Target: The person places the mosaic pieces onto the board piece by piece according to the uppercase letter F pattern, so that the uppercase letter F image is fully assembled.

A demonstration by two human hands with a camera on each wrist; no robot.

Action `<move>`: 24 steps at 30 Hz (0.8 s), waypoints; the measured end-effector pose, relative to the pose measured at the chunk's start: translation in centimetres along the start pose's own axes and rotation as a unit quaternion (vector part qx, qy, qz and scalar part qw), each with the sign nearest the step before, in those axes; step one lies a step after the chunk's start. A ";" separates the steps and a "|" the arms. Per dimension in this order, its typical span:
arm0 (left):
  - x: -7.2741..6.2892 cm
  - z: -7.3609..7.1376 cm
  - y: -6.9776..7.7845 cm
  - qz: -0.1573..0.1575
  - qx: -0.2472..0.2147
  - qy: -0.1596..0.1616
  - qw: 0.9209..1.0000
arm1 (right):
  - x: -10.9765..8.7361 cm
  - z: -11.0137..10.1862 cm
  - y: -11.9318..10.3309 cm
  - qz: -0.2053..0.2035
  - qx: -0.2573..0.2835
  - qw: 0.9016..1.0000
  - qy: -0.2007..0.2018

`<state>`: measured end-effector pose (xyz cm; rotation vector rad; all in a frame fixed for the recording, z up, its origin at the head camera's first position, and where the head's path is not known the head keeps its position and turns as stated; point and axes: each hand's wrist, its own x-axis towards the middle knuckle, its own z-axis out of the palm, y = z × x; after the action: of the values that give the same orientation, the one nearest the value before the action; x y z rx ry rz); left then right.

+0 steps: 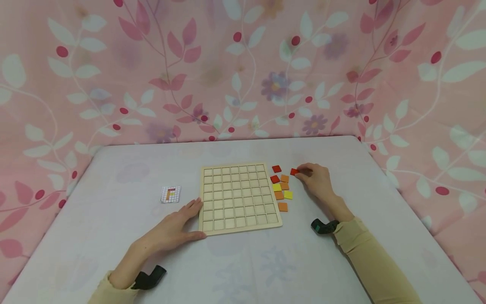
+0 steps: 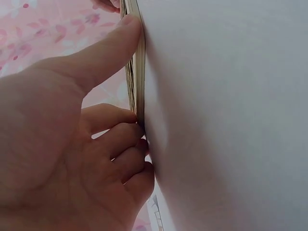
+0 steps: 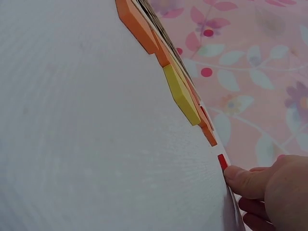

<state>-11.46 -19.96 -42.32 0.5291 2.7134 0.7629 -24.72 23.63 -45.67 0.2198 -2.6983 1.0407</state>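
Observation:
A pale wooden grid board [image 1: 239, 231] lies flat on the table. My left hand [image 1: 171, 230] rests against its left side, fingertips at the edge and thumb at the near left corner. The left wrist view shows the thumb [image 2: 108, 50] laid along the board's rim. Right of the board, my right hand [image 1: 317, 181] pinches a small red square tile [image 1: 294, 172] between thumb and fingertips, low at the tabletop. Close by lie two more red tiles [image 1: 276, 169], several orange tiles [image 1: 283, 207] and two yellow tiles [image 1: 288, 195].
A small paper card [image 1: 171, 194] with a coloured grid pattern lies left of the board. The table has a white cloth [image 1: 250, 270], and pink floral fabric [image 1: 243, 84] hangs behind it. Black straps with a bent piece [image 1: 149, 278] sit at both wrists.

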 end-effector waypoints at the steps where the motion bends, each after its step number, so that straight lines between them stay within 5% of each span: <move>1: 0.0 0.0 -0.1 0.001 -0.002 0.000 1.000 | 0.0 0.0 -0.1 0.002 0.004 1.000 0.000; 14: 0.0 -0.3 -0.2 -0.002 -0.014 -0.006 1.000 | 0.0 -0.3 -3.4 0.019 0.060 0.998 -0.018; 24: 0.0 -0.3 -0.2 0.002 -0.013 -0.001 1.000 | 0.6 1.7 -7.3 0.009 0.104 0.994 -0.043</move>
<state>-11.61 -20.30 -42.17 0.5294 2.6971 0.7969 -23.94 17.12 -42.07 0.2824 -2.6682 1.3493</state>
